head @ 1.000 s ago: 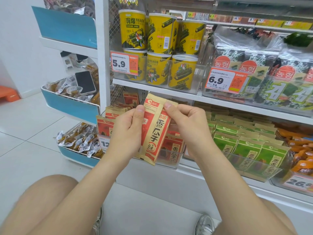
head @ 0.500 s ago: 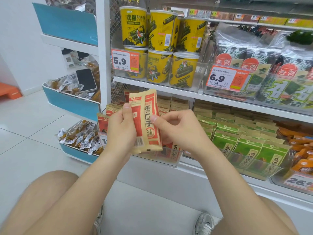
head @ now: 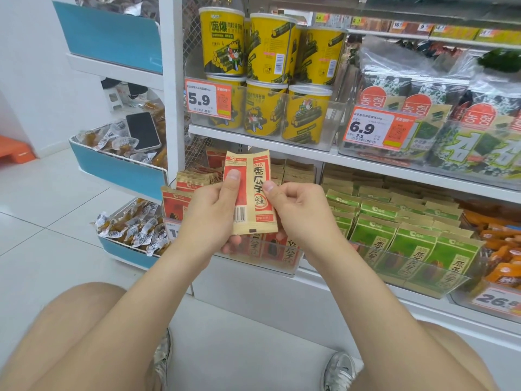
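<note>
I hold a red and tan seed packet upright in front of the lower shelf. My left hand grips its left side, thumb laid on the front. My right hand pinches its right edge with thumb and fingers. Behind and below it, a clear shelf bin holds several matching red packets.
Green packets fill the bin to the right, orange snacks beyond. Yellow tubs and seaweed bags stand on the shelf above. A phone lies in a blue side bin. My knees and shoes are below.
The packet has turned from tilted to upright and risen slightly. My right hand has slid from its top edge down to its right side.
</note>
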Demonstrator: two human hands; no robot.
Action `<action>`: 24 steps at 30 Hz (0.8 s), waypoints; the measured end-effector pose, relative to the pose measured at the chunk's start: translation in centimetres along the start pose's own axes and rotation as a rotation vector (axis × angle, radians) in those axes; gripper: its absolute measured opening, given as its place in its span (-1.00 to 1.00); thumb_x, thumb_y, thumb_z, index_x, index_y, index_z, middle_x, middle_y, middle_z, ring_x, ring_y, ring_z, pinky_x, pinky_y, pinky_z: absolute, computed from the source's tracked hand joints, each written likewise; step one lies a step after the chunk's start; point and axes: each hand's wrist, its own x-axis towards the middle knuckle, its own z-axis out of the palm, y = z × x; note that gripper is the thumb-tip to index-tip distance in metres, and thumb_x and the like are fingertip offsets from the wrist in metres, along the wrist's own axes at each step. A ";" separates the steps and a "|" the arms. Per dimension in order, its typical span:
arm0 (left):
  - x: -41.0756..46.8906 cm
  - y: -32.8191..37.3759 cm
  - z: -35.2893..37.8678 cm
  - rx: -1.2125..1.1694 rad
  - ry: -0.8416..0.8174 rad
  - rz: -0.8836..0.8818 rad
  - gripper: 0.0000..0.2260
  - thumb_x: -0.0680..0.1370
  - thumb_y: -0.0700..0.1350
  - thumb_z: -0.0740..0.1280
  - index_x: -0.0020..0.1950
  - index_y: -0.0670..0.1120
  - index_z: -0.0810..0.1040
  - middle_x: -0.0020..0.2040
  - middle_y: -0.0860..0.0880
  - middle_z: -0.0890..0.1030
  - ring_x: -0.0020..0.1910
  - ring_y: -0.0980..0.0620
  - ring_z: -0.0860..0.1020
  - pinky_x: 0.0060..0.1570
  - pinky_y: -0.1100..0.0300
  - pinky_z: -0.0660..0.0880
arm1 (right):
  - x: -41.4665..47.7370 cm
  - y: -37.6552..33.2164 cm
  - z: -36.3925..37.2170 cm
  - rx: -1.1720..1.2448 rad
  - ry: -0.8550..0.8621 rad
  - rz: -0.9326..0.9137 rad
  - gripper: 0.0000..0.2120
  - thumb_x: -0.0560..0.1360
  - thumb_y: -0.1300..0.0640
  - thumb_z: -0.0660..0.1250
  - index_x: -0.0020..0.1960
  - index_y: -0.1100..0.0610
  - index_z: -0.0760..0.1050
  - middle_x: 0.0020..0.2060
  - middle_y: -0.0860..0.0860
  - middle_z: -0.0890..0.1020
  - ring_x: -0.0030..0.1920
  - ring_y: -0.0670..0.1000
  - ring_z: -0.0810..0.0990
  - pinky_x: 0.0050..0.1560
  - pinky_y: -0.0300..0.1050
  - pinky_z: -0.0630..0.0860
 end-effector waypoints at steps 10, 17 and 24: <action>0.2 -0.1 -0.5 -0.140 0.025 -0.138 -0.51 0.75 0.25 0.15 0.06 -0.07 0.70 -0.30 -0.08 0.70 -0.56 0.07 0.46 -0.60 0.30 0.27 | 0.3 -0.3 -1.2 0.163 -0.226 0.068 -0.78 0.66 0.15 0.44 0.13 0.32 0.67 -0.25 0.13 0.76 -0.41 -0.04 0.63 -0.43 -0.25 0.53; 0.6 -0.3 -0.8 -0.168 0.028 -0.172 -0.50 0.74 0.26 0.16 0.05 -0.09 0.70 -0.27 -0.09 0.69 -0.55 0.07 0.43 -0.56 0.30 0.25 | 0.4 -0.2 -1.1 0.244 -0.278 0.091 -0.78 0.63 0.11 0.47 0.08 0.30 0.69 -0.16 0.20 0.76 -0.38 0.00 0.64 -0.39 -0.23 0.58; 0.9 -0.3 -0.9 -0.271 0.050 -0.214 -0.46 0.72 0.31 0.17 -0.01 -0.12 0.64 -0.39 -0.04 0.58 -0.57 0.09 0.37 -0.59 0.32 0.21 | 0.3 -0.6 -1.8 0.350 -0.396 0.106 -0.68 0.61 0.06 0.46 0.24 0.27 0.66 -0.04 0.24 0.74 -0.27 0.04 0.67 -0.26 -0.20 0.63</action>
